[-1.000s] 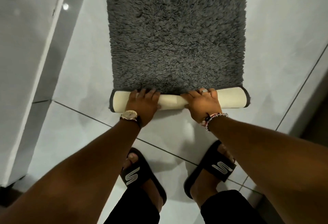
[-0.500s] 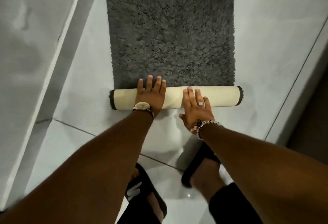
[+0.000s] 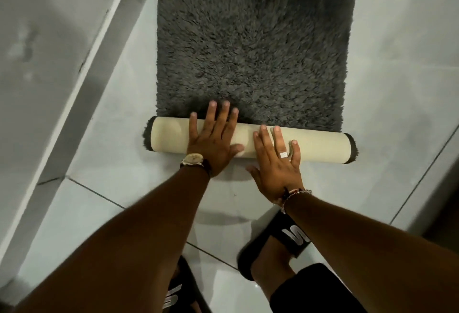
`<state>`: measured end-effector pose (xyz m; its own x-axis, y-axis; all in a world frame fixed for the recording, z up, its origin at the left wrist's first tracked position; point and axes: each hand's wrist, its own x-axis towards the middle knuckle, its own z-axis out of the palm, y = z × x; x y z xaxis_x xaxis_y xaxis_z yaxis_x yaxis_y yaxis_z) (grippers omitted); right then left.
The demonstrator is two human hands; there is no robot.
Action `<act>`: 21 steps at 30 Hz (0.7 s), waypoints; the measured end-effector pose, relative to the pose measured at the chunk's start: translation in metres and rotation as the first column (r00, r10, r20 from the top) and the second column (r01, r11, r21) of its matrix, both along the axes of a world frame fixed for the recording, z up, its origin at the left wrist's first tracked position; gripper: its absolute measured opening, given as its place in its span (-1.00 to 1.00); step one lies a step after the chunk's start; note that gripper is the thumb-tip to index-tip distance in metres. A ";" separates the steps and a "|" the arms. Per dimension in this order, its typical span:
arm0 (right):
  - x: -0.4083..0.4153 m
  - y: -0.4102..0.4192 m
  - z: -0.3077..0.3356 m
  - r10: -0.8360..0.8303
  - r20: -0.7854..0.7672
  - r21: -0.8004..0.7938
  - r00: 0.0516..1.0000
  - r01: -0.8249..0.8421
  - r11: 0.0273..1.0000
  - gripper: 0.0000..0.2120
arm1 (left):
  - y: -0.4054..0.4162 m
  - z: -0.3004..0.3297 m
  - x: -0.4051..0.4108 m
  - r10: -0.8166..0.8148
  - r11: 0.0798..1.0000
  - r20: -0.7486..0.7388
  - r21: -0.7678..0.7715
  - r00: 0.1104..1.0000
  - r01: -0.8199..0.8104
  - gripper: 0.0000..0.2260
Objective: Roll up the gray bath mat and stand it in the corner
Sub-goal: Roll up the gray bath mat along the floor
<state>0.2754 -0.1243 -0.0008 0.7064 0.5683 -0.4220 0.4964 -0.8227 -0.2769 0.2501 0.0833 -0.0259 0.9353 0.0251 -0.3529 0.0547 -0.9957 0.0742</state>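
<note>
We've got both hands flat and open, fingers spread, pressing on the roll, not gripping anything. Our left hand [image 3: 213,139] lies across the rolled part w/ fingertips reaching onto the shaggy pile; round gold-toned wristwatch [image 3: 192,159] on that wrist. Our right hand [image 3: 275,163] sits just beside it, fingers on the roll, palm over the floor; silver ring [image 3: 283,155] on one finger, beaded bracelet [image 3: 296,193] at the wrist. The gray shaggy bath mat [image 3: 253,47] is partly rolled: cream backing faces out on the roll at its near end, rest lies flat on the pale glossy tile floor [image 3: 387,76]. Black slide sandals [image 3: 280,243] below. White wall panel [image 3: 37,64] at left.
</note>
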 end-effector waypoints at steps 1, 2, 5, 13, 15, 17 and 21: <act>0.006 -0.002 0.000 0.002 0.014 0.001 1.000 -0.002 1.000 -0.23 | 0.004 0.000 0.011 -0.005 1.000 0.013 0.024 1.000 0.005 -0.20; 0.016 -0.001 -0.001 -0.003 0.039 -0.001 0.999 0.003 1.000 -0.21 | 0.006 0.004 0.024 -0.004 0.999 0.020 0.038 1.000 0.003 -0.20; 0.057 0.014 -0.005 0.002 0.072 -0.029 0.997 0.000 1.000 -0.22 | 0.001 0.019 0.051 0.147 0.987 0.075 0.052 0.986 -0.151 -0.24; 0.162 0.049 0.019 -0.060 0.013 -0.076 0.998 0.061 0.995 -0.26 | -0.011 0.022 0.069 0.288 0.954 -0.125 -0.044 0.949 -0.295 -0.24; 0.167 0.047 0.036 -0.073 -0.037 -0.050 0.997 0.071 0.996 -0.26 | -0.003 0.024 0.094 0.290 0.954 -0.152 -0.028 0.945 -0.297 -0.23; 0.161 0.041 0.044 -0.054 -0.063 -0.015 0.997 0.053 0.998 -0.22 | 0.009 0.028 0.118 0.272 0.962 -0.185 0.013 0.945 -0.274 -0.21; 0.163 0.038 0.033 0.026 -0.195 -0.074 0.980 -0.041 0.996 0.10 | 0.017 0.048 0.167 0.351 0.936 -0.199 0.086 0.915 -0.340 -0.21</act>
<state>0.4389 -0.0860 0.0327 0.5879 0.5505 -0.5928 0.4672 -0.8293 -0.3067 0.4172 0.1001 0.0223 0.7712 0.3554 -0.5282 0.4048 -0.9141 -0.0241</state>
